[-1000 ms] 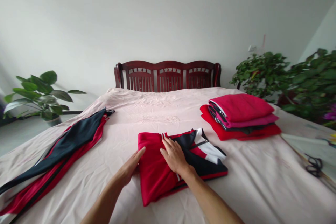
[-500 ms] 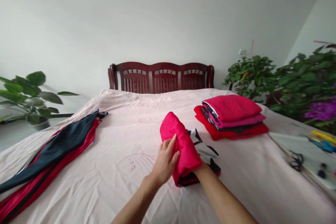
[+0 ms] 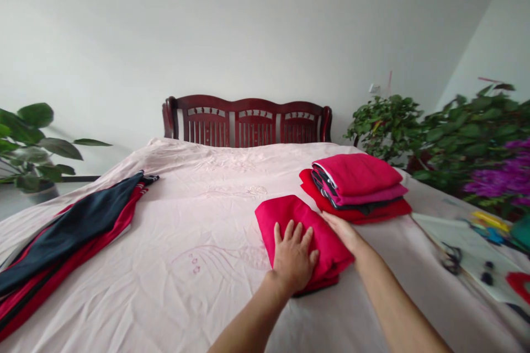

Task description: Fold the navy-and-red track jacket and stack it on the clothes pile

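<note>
A folded pinkish-red garment (image 3: 304,212) lies on the bed in front of me, with a dark edge showing underneath; its exact kind cannot be made out. My left hand (image 3: 293,256) rests flat on top of it, fingers spread. Along the garment's right edge lies my right hand (image 3: 343,233), its fingers stretched out and touching the cloth. Just beyond that hand is a stack of folded clothes (image 3: 358,174) in red, pink and dark layers.
Dark and red trousers (image 3: 78,231) lie lengthwise on the left of the bed (image 3: 199,193). A wooden headboard (image 3: 254,121) stands at the back. Black scissors (image 3: 451,258) and small items are on a surface at right. Leafy plants (image 3: 383,121) flank the bed.
The red garment has been folded over and lies flatter, covering the white and black part. My right hand has come out from beneath it to its right edge; my left hand now lies on top.
</note>
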A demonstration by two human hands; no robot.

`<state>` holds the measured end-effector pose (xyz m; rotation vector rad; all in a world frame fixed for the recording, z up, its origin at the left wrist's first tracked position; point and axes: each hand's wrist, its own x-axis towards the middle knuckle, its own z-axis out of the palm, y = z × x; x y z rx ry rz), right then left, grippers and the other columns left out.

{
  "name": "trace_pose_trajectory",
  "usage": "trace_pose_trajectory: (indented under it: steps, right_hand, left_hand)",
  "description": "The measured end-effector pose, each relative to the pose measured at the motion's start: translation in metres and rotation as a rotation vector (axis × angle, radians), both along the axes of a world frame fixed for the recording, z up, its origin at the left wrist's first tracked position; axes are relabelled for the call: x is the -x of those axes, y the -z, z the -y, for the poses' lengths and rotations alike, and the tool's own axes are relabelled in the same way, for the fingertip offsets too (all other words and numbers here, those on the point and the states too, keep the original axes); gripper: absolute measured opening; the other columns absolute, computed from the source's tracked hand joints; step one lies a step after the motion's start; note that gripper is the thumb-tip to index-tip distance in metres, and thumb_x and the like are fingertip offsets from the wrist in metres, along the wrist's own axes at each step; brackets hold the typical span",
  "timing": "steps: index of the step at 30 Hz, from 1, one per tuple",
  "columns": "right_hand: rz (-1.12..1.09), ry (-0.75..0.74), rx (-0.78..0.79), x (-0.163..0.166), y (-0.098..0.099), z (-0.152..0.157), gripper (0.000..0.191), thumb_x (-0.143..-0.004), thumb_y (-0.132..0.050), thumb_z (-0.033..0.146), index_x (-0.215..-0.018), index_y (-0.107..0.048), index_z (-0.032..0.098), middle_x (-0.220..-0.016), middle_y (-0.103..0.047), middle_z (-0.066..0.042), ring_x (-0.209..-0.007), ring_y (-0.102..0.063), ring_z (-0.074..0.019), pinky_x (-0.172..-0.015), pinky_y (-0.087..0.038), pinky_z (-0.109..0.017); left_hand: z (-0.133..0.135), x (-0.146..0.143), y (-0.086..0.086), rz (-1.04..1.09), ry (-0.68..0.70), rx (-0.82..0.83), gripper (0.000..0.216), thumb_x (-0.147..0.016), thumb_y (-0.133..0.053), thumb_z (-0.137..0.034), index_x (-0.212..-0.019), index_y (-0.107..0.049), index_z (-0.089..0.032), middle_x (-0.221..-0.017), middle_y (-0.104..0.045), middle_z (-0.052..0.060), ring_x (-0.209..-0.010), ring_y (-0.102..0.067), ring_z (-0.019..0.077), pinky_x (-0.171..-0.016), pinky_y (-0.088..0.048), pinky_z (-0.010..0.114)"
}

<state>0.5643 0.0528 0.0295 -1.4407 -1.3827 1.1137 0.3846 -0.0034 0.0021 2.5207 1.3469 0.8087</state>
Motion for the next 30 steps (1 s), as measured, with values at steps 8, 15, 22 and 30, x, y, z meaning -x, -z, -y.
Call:
trace_pose_trajectory:
  steps: [8,15,22,30]
  right_hand:
    - [0.262,-0.028,-0.322,0.005,0.001,-0.025,0.056,-0.096,-0.043,0.051,-0.142,-0.057,0.023,-0.153,-0.05,-0.006,-0.146,-0.039,-0.0215,-0.123,-0.027,-0.043]
    - [0.793,-0.154,-0.238,0.022,0.045,-0.042,0.058,-0.096,-0.043,0.036,-0.149,-0.048,0.014,-0.16,-0.038,-0.012,-0.151,-0.028,-0.0256,-0.125,-0.019,-0.046]
    - [0.895,-0.15,-0.207,0.019,0.048,-0.038,0.058,-0.099,-0.036,0.041,-0.155,-0.039,0.023,-0.164,-0.032,-0.005,-0.152,-0.026,-0.0219,-0.123,-0.023,-0.043]
    - [0.82,0.009,-0.177,0.022,0.05,-0.039,0.058,-0.099,-0.04,0.038,-0.153,-0.041,0.016,-0.161,-0.036,-0.012,-0.148,-0.033,-0.0248,-0.12,-0.027,-0.038]
  left_hand:
    - [-0.007,-0.019,0.012,-0.047,0.03,0.032,0.06,-0.099,-0.036,-0.051,-0.148,-0.049,-0.02,-0.154,-0.049,0.016,-0.149,-0.032,0.0358,-0.122,-0.007,0.069]
    - [-0.002,0.016,0.024,0.075,0.197,0.0,0.044,-0.098,-0.046,-0.034,-0.139,-0.058,-0.023,-0.146,-0.059,0.007,-0.144,-0.044,0.0249,-0.126,-0.019,0.053]
    - [-0.049,0.036,0.009,0.1,-0.039,0.094,0.049,-0.1,-0.04,-0.035,-0.145,-0.052,-0.019,-0.158,-0.044,0.012,-0.152,-0.028,0.0309,-0.124,-0.018,0.057]
    - [-0.066,0.063,0.031,-0.05,-0.172,0.208,0.062,-0.101,-0.036,-0.049,-0.156,-0.033,-0.023,-0.165,-0.029,0.015,-0.154,-0.022,0.0326,-0.118,-0.03,0.056]
